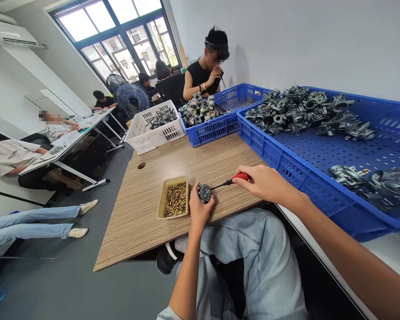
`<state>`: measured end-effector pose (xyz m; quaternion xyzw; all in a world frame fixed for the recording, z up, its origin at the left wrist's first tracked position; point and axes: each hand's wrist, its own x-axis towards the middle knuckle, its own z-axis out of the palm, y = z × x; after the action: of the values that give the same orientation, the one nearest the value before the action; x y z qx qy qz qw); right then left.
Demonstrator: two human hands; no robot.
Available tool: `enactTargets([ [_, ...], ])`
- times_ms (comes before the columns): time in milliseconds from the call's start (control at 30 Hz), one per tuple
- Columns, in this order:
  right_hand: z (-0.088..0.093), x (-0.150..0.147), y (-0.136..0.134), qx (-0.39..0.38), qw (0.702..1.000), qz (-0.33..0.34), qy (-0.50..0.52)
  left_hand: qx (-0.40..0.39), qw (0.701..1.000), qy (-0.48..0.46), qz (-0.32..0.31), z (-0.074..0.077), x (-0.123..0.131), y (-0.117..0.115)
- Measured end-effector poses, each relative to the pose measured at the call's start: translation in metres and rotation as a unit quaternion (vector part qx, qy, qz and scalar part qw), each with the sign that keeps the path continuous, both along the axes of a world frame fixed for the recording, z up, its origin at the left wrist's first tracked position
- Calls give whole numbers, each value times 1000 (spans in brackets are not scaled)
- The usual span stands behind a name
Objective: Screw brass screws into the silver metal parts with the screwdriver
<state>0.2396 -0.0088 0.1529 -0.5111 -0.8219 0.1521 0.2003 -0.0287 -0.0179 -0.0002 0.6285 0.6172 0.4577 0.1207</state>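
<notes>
My left hand is closed around a small grey metal carburetor above the near edge of the wood-grain table. In my right hand is a screwdriver with a red and black handle. Its thin shaft points left, and the tip meets the carburetor's right side; the exact contact spot is too small to make out. Just left of my left hand stands a cream tray filled with small brass-coloured parts.
On the right, a large blue crate holds many carburetors. Behind the table stand a smaller blue crate and a white crate with metal parts. A co-worker sits beyond them. A fan and other people are further left.
</notes>
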Motion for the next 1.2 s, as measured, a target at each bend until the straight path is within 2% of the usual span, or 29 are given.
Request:
enactTargets([
  [767,1,-1,0,3,1000,3,-16,9,1000,10,-2,-2,-1,1],
  [967,1,-6,-4,10,999,-19,-33,11,1000,13,-1,-4,-1,2],
  [1200,2,-3,-8,-16,999,34,4,11,1000,13,-3,-3,-1,1],
])
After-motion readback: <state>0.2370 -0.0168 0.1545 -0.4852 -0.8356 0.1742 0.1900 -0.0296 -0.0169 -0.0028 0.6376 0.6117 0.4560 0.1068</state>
